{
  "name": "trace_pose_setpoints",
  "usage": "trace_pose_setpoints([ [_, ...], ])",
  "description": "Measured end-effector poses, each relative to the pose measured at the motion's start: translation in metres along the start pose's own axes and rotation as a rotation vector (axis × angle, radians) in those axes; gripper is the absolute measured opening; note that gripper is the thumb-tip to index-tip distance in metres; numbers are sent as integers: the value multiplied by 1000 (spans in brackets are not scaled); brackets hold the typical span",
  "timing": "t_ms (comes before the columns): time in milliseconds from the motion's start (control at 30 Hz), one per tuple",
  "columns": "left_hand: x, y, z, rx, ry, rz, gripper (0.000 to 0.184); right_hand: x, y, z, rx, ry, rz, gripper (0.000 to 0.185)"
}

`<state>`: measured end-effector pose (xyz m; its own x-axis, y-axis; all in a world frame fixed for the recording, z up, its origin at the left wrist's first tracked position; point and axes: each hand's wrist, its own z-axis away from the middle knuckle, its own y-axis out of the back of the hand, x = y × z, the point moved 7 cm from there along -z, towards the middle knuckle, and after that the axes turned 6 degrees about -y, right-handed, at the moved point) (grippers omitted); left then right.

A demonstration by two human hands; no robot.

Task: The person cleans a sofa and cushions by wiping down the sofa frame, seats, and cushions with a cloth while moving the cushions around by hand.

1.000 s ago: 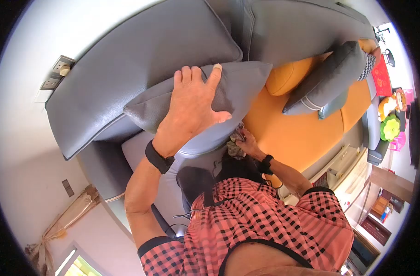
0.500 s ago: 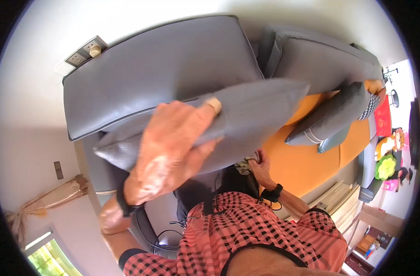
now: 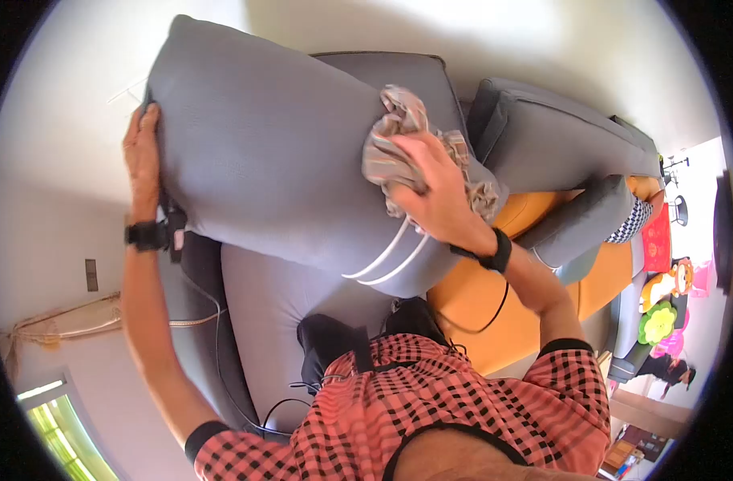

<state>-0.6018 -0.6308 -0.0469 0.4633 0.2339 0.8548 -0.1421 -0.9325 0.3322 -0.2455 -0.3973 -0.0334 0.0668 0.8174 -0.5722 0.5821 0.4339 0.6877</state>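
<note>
A large grey throw pillow [image 3: 262, 152] with two white stripes near its lower right end is held up in front of me. My left hand [image 3: 144, 152] grips its left edge, fingers wrapped round the side. Bunched in my right hand [image 3: 439, 188] is a crumpled striped cloth [image 3: 394, 152], beige and brownish, pressed against the right part of the pillow's face. Part of the cloth hangs out beyond my fingers on the right. The pillow's back side is hidden.
Behind the pillow stand grey sofa back cushions [image 3: 571, 132]. The orange seat [image 3: 495, 321] extends right, where another person's arm [image 3: 645, 204] is by a second grey pillow [image 3: 587, 216]. A black cable [image 3: 218, 337] runs at my left. Colourful toys [image 3: 659, 323] lie far right.
My left hand has moved to the pillow's left edge, and the pillow is raised with its broad face toward me. My right hand has come up from my lap with the cloth onto the pillow.
</note>
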Motion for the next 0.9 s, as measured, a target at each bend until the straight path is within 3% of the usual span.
trace_pose_setpoints([
  [100, -13, -20, -16, -128, 22, -58, 48, -9, -6, -31, -78, 61, 167, 49],
  [233, -25, -31, -46, -251, -20, -153, 50, 12, 8, -63, -211, -83, -186, 41],
  [333, -36, -31, -41, -223, -28, -130, 53, 4, 6, -72, -278, -266, -237, 38],
  [500, -52, -30, -42, -132, 4, -105, 53, -80, -26, -146, -102, 125, -203, 36],
  [633, -54, -33, -51, -167, -62, -170, 52, -112, -110, -251, -183, 294, 17, 38],
  [700, -65, -33, -57, -171, -132, -151, 51, -122, -155, -261, -324, 434, 23, 35],
  [733, -92, -34, -63, -253, -37, -223, 49, -123, -158, -248, -309, 512, 181, 36],
  [800, -88, -41, -69, -264, -488, -304, 45, -134, -163, -212, -290, 662, 496, 38],
  [867, -102, -43, -73, -276, -290, -364, 43, -129, -159, -195, -504, 683, 339, 37],
  [900, -91, -39, -65, -343, -239, -100, 45, -128, -156, -183, -608, 693, 248, 37],
])
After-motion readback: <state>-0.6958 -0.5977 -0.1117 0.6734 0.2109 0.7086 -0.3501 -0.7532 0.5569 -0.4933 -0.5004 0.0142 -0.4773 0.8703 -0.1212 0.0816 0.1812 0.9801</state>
